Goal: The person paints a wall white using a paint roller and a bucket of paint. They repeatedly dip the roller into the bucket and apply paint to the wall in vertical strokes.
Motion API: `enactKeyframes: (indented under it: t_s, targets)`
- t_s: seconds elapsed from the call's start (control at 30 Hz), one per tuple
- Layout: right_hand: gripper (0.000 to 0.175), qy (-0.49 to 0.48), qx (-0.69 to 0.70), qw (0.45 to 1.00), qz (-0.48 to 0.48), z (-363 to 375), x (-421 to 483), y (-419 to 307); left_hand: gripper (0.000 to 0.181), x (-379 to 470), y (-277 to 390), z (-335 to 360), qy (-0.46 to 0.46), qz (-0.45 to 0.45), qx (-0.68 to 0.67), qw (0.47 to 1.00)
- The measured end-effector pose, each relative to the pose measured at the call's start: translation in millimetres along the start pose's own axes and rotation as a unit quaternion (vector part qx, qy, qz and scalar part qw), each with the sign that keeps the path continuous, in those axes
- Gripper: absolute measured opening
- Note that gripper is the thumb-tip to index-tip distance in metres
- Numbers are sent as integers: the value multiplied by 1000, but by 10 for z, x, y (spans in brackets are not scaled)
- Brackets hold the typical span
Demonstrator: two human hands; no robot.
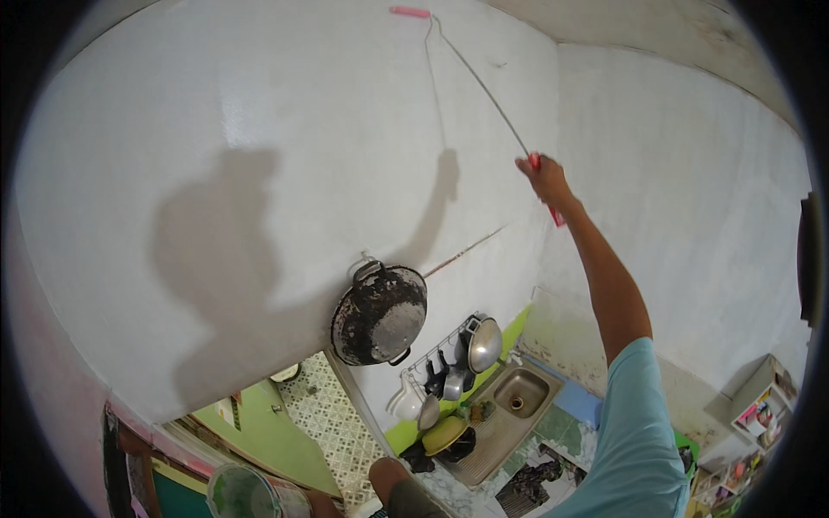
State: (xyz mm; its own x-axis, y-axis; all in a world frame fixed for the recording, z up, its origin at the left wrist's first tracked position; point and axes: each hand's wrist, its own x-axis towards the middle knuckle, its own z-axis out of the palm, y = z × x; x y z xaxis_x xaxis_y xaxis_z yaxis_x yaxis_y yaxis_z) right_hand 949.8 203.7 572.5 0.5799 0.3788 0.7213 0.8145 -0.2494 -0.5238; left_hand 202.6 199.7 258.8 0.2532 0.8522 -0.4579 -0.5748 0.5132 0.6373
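My right hand (pixel 546 181) is raised near the wall corner, shut on the red handle of a paint roller (pixel 482 84). The long thin metal rod runs up and left from the fist to a small pink roller sleeve (pixel 410 11) at the top of the white wall (pixel 337 110); whether the sleeve touches the wall I cannot tell. Shadows of the head, arm and roller fall on this wall. My left hand is out of view. A paint bucket (pixel 243 495) with green and white stains stands at the bottom left, beside a bare knee.
A blackened wok (pixel 382 317) hangs on the wall. Below and right are a rack of pans (pixel 453 382), a steel sink (pixel 518 395), a yellow bowl (pixel 444 435) and a cluttered shelf (pixel 764 401). A green door (pixel 278 434) stands over the patterned floor (pixel 327 414).
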Motion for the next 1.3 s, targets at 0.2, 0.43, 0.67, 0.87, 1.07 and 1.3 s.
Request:
enactKeyframes:
  t_s: [0.2,0.43,0.67,0.87,1.07,1.3]
  targets:
    - [47,-19,37,999,6,23,332,-603,52,-55,37,-45,17,3,-4,1000]
    - [48,13,-39,999,-21,246,-322,103,52,-46,51,-99,20,-9,-23,1000]
    - [47,-24,7,1000,10,-177,380,-745,51,-126,93,-40,22,11,13,1000]
    - [50,9,-36,998,-47,119,135,-250,49,-98,61,-63,25,5,13,1000]
    - [47,-35,-38,999,-10,529,-1092,428,53,-104,78,-247,-1,-7,-68,998]
    - [36,-95,-49,992,61,563,-2389,1033,54,-140,64,-104,12,0,-58,998]
